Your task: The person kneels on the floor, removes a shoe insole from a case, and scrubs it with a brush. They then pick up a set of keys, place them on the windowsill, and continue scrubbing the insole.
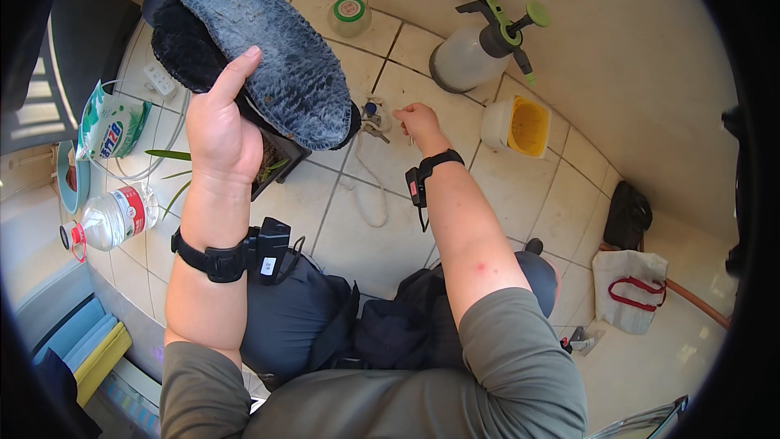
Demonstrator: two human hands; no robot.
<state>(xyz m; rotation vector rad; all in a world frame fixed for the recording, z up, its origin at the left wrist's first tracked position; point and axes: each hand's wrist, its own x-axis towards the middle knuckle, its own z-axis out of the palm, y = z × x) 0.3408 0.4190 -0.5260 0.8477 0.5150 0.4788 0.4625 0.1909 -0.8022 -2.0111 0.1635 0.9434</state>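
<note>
My left hand (222,128) grips a dark shoe or slipper with a fuzzy grey-blue insole (274,55), its thumb pressed on the insole's edge. Behind it, at its left, is a black furry piece (183,42), perhaps part of a second one. My right hand (420,122) is low over the tiled floor with fingers curled; something small and metallic shows just under it, and whether the hand holds it is unclear. Left of that hand, a bunch of keys (375,132) with a blue round piece and a pale cord (384,195) lies on the tiles.
A pump sprayer (469,55), a green-lidded jar (349,17) and a white tub with yellow inside (518,125) stand by the wall. At left are a planter (280,164), a water bottle (122,216), a detergent bag (113,125) and a power strip (159,79). A cloth bag (631,289) lies right.
</note>
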